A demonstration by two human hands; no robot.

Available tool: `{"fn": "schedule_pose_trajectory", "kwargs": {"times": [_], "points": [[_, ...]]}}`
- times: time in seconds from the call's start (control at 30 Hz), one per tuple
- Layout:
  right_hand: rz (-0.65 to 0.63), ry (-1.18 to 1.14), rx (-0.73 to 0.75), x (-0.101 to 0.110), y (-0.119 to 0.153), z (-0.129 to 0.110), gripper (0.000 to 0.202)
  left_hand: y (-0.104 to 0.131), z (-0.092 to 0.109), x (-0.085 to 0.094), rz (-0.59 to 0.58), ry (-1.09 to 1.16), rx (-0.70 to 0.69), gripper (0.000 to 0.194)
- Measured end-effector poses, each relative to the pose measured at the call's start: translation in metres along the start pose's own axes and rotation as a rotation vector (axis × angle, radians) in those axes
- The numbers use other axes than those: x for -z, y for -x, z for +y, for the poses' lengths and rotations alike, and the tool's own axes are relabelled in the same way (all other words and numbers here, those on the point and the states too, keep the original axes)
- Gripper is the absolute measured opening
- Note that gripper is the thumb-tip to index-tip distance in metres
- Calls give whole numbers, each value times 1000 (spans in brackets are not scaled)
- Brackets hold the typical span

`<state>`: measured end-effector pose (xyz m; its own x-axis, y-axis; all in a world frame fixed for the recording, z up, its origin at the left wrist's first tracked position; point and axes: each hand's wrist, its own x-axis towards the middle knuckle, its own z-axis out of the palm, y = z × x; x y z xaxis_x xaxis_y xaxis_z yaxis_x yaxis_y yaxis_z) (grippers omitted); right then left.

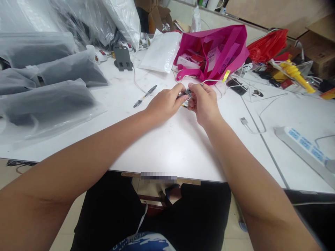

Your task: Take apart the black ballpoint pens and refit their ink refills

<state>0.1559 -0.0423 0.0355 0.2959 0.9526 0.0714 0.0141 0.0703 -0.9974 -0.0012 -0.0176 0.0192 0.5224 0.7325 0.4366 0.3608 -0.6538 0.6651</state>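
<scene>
My left hand (167, 100) is closed, thumb and fingers pinching one end of a dark pen (187, 92) above the table. My right hand (203, 101) is closed on the other end of the same pen, its fingers curled close to the left fingertips. Much of the pen is hidden by the fingers. Below it, between the hands, a small black-and-yellow tip shows, mostly covered by the right fingers. To the left of my left hand a clear and black ballpoint pen (145, 96) lies on the white table (167, 146).
Dark items in frosted plastic bags (49, 101) cover the left side. Behind my hands are a white plastic package (161, 51) and a magenta bag (213, 52) full of small boxes. At right lie a white USB cable (244, 121) and a power strip (306, 146). A black phone stand (123, 57) stands behind.
</scene>
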Motion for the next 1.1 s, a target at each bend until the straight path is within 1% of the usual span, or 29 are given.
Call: {"fn": "schedule_pose_trajectory", "kwargs": {"times": [0.13, 0.23, 0.4, 0.47, 0.53, 0.6, 0.73, 0.93, 1.0, 1.1], "points": [[-14, 12, -34, 2, -2, 1, 50, 1, 2, 1, -26, 7, -4, 17], [-55, 32, -15, 4, -3, 0, 54, 1, 2, 2, -7, 20, 5, 22], [-101, 32, 24, 4, 0, -5, 45, -2, -1, 2, 38, 42, 13, 29], [-92, 33, 50, 3, 1, -5, 46, -2, -1, 2, 45, 54, 15, 27], [-64, 41, 79, 2, 0, -1, 52, -1, -1, 1, 45, 70, 27, 20], [-36, 60, 94, 2, -2, 2, 56, 0, 0, 1, 19, 80, 32, 17], [-15, 76, 66, 2, -3, 3, 55, 1, 1, 0, -21, 73, 22, 16], [-119, 14, -4, 3, 3, -9, 41, 0, 2, 2, 35, 79, 30, 24], [-106, 6, 1, 3, 3, -7, 45, 0, 2, 2, 41, 81, 37, 20], [-51, 14, 25, 3, 1, -1, 56, 1, 2, 1, 18, 75, 44, 10]]}}
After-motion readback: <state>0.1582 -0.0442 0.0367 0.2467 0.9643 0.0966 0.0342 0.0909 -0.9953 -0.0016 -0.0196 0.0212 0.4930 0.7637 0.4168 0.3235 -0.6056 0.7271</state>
